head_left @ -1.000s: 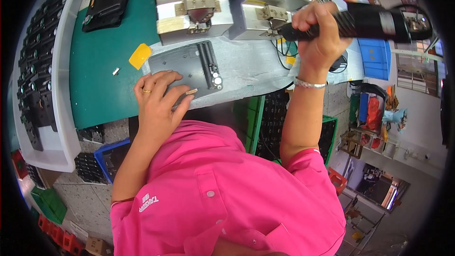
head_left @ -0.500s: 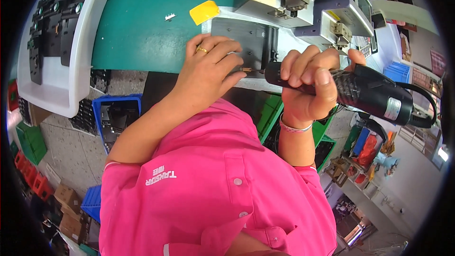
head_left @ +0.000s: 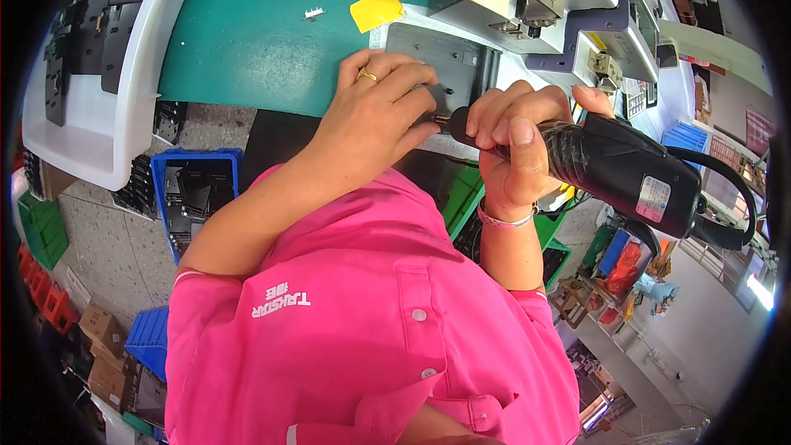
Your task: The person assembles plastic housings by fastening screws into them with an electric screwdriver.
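My right hand (head_left: 519,136) is wrapped round a black electric screwdriver (head_left: 622,169), held nearly level with its cable end to the right. Its nose points left at a small brass-coloured part (head_left: 441,119) on a flat black plastic panel (head_left: 437,49). The bit's exact contact is hidden by the nose and my fingers. My left hand (head_left: 379,107), with a ring on one finger, lies bent over the panel's left edge. Its thumb and forefinger close about the brass-coloured part, while the other fingertips rest on the panel.
On the green mat (head_left: 247,41) lie a yellow tag (head_left: 376,11) and a small white part (head_left: 314,13). A white tray (head_left: 91,156) of black parts stands left. Metal-fronted machines (head_left: 511,4) stand behind the panel. A blue crate (head_left: 198,155) is below the bench edge.
The screwdriver and my right hand have moved left, so the nose is nearer my left fingertips and covers more of the brass-coloured part. The whole view has shifted slightly.
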`<state>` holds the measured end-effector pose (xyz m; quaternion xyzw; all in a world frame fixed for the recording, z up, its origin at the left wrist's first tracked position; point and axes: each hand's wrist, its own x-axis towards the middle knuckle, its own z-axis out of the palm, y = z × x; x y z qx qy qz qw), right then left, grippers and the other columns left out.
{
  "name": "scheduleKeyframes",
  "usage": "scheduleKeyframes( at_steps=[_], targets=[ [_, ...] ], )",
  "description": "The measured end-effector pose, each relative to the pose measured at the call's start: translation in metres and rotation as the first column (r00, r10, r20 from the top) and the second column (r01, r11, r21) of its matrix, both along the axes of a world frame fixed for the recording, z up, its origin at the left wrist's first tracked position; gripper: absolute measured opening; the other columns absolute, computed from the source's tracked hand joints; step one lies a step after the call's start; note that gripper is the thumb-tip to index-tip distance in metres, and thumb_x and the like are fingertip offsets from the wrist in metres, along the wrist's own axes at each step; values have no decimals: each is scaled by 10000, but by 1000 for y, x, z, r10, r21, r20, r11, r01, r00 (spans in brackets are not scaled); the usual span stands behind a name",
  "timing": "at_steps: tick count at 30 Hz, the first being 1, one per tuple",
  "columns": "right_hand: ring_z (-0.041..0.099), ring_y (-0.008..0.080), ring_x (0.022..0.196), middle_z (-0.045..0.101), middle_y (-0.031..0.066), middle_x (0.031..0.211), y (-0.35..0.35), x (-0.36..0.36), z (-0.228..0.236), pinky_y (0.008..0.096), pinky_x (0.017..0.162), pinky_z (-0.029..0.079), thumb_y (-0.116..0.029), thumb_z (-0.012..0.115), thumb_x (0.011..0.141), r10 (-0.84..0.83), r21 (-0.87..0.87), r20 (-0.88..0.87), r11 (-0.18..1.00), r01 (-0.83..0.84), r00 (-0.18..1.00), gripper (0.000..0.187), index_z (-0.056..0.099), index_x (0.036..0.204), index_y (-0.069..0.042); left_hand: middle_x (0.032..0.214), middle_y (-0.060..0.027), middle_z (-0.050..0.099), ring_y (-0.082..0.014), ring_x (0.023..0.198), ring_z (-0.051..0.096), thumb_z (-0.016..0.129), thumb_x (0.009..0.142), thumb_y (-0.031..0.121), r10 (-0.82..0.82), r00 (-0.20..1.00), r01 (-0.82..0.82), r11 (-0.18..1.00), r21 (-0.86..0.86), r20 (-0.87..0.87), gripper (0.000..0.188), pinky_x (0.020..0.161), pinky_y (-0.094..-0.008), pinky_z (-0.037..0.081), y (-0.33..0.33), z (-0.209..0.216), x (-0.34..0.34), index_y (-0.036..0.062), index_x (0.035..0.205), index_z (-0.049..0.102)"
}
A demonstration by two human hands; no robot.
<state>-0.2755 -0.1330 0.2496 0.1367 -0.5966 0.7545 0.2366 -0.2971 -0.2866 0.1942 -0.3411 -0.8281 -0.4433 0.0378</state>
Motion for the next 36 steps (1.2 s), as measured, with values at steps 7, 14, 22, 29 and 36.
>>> scheduleKeyframes(
  at_steps=[7,14,22,29,36],
  targets=[
    [459,167,493,488,60,672,3,-4,0,338,461,455,-50,626,887,42,258,19,965,-45,999,554,293,1325,-118,1111,-24,586,-217,1136,513,764,688,172,-4,1000,4,1000,-6,3,219,1006,-439,314,-1,-1,1,85,832,622],
    [460,180,469,485,67,646,-2,-7,-1,337,458,453,7,610,873,8,298,16,954,-12,1000,453,315,1194,-115,1183,-44,552,-250,1181,481,777,669,188,-48,998,49,998,-42,33,316,1015,-457,313,-5,7,-4,87,921,616],
    [485,198,483,481,49,614,-9,4,-5,345,472,464,-11,668,834,-83,265,-51,960,94,995,501,362,1210,-136,1338,-144,452,-327,1298,379,860,545,331,-12,998,0,982,-191,-66,700,1027,-469,310,-4,16,-17,66,1118,559],
    [443,145,526,432,16,643,14,24,26,307,466,454,-117,619,878,-199,-191,-21,963,192,980,491,343,1283,-150,1341,-159,419,-358,1332,344,862,565,312,-139,990,122,934,-336,-27,754,1063,-493,279,-8,28,-13,82,1204,536],
    [416,122,530,411,12,667,45,24,32,273,482,408,-73,539,864,-273,-331,-7,909,255,962,459,374,1286,-143,1303,-156,460,-361,1319,381,807,667,272,-225,974,218,946,-239,-5,577,1037,-494,354,-41,35,-1,67,1153,574]
  ],
)
